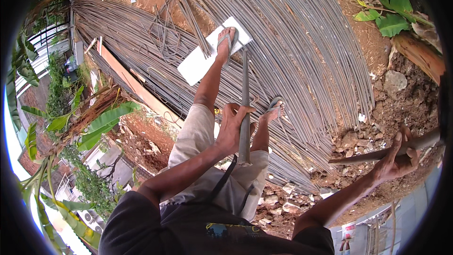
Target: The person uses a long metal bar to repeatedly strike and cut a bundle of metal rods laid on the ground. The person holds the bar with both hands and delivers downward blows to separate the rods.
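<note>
My left hand [232, 125] is in front of my thighs, its fingers wrapped round a dark grey bar [245, 85]. The bar points away from me over the rods, with its near end just below the hand. Out at the far right, my right hand [398, 157] grips a second dark bar [361, 158], whose narrower end points left over the rubble edge. Beneath me spreads a wide layer of long, thin steel rods [302, 56]. Several short bent rods [165, 30] lie on top at the upper left.
My left sandalled foot stands on a white board [193, 68] across the rods; my other foot [273, 108] is on the rods. Brown soil and broken rubble [401, 94] border the right side. A long plank [120, 73] and banana leaves [106, 125] are at left.
</note>
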A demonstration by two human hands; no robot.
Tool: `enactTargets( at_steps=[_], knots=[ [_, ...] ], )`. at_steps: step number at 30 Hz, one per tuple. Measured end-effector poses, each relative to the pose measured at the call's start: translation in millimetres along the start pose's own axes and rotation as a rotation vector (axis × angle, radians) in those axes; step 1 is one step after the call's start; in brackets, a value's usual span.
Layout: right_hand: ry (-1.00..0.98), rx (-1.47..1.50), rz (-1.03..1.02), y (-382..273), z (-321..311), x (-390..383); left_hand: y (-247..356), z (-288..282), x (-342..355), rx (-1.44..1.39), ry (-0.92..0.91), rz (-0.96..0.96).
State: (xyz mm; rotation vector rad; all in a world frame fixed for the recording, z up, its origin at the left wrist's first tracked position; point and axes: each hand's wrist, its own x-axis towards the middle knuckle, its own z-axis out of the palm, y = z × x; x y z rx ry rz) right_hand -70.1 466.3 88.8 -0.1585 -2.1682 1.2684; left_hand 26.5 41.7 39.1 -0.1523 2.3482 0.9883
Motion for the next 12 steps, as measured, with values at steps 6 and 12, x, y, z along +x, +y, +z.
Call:
enactTargets(
  at_steps=[6, 12],
  knots=[
    [-0.754, -0.260, 0.852, 5.8, 60.5, -141.4, -7.7, -8.1, 7.8, -0.411, -0.177, 0.021],
    [-1.095, -0.144, 1.087, -42.8, 105.6, -266.1, -34.0, -30.7, 14.6, -0.901, -0.497, -0.223]
  ],
)
